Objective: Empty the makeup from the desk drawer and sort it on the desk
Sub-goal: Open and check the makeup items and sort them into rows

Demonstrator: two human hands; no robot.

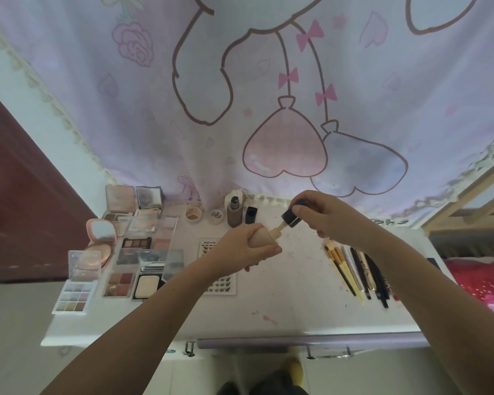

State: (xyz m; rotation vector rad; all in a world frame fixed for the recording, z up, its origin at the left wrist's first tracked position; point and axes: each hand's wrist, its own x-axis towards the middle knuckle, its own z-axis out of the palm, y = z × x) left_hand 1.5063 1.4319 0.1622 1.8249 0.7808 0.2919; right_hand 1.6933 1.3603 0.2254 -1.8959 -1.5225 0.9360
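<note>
White desk [283, 303] — left hand [240, 246] grips beige bottle [264, 238], right hand [325, 218] pinches black cap [290, 218]

Lash card [221, 285] half hidden by forearm (label cut off).

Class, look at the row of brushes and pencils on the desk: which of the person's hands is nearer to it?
Right. The right hand, pinching a black cap, hovers just behind the brushes and pencils; the left hand is farther away, to their left.
</note>
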